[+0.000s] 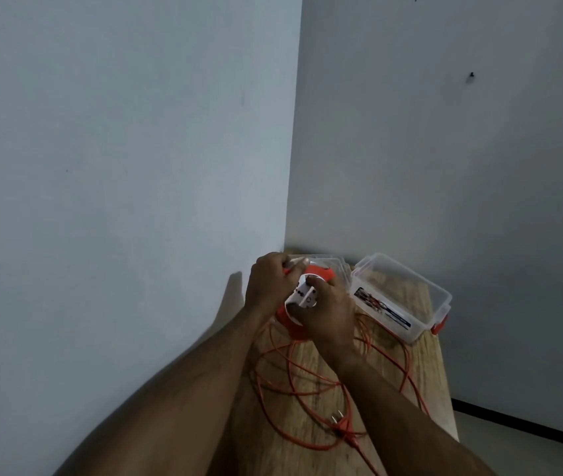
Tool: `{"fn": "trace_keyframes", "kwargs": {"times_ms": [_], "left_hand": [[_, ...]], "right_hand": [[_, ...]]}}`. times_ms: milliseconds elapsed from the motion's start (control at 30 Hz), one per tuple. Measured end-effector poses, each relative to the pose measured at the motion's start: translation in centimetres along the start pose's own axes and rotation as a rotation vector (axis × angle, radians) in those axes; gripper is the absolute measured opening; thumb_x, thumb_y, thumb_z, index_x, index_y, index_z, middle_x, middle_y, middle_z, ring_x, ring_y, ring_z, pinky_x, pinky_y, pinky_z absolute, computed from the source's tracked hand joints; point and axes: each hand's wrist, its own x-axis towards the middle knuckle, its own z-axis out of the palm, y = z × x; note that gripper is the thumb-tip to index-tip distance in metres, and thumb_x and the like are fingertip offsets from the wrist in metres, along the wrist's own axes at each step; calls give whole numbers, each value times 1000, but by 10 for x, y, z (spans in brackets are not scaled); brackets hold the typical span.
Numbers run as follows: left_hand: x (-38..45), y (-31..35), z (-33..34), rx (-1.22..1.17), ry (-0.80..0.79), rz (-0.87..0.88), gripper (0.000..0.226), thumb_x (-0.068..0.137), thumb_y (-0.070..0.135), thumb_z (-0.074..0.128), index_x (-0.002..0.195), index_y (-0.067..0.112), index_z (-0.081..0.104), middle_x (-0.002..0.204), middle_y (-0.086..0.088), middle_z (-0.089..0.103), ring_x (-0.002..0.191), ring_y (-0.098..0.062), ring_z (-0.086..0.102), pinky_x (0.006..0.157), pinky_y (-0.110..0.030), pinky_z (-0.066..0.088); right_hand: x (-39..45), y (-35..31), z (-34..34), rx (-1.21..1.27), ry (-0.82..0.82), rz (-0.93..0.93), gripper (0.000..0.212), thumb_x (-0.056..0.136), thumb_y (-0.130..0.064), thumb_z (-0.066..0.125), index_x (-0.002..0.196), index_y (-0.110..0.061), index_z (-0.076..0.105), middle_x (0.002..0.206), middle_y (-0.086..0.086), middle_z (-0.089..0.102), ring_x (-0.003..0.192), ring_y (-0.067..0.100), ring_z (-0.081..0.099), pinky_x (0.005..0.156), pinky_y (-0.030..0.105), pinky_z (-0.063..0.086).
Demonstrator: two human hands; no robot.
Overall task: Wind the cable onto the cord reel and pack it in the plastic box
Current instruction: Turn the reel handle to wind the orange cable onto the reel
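Both hands clasp the orange-and-white cord reel (302, 297) above the wooden table (424, 369): the left hand (269, 286) grips its far rim, the right hand (330, 312) curls round its near side. Loose orange cable (311, 383) sprawls below, its plug (445, 422) near the right forearm; the clear plastic box (407, 297) sits open just right, its lid barely discernible behind the hands.

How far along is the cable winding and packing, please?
Nothing looks finished. In hand: left hand and right hand grip the orange-and-white cord reel. Left: the orange cable lies in loose loops on the wooden table, and the clear plastic box stands open, without the reel.
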Motion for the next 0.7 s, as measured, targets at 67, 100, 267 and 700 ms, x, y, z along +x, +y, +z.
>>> {"fn": "trace_keyframes", "kwargs": {"times_ms": [67,100,267,700], "left_hand": [[0,0,-1,28,1,9,40,91,49,67,66,20,55,61,12,53,58,-7,54,58,-21,44],[-2,1,-1,29,2,7,39,91,48,67,68,20,54,64,11,54,58,-8,54,58,-16,41],[-6,4,4,67,-4,72,39,90,50,67,76,14,65,72,4,62,65,-8,56,62,-19,44],[2,-9,-7,-52,56,-51,43,92,51,64,63,21,58,55,13,54,55,-10,58,57,-21,45]], "right_hand": [[-4,-5,6,157,83,96,51,68,-43,87,112,-24,70,105,-9,68,86,8,67,68,12,53],[-4,-8,7,248,128,201,53,67,-43,89,111,-21,70,103,-9,69,84,7,68,66,12,54],[8,-21,18,922,154,1112,68,75,-37,86,128,-6,56,126,14,62,105,30,66,82,37,59],[-19,-21,-22,-120,80,-60,41,86,-34,70,124,-23,63,104,-2,71,79,9,66,60,14,41]]}}
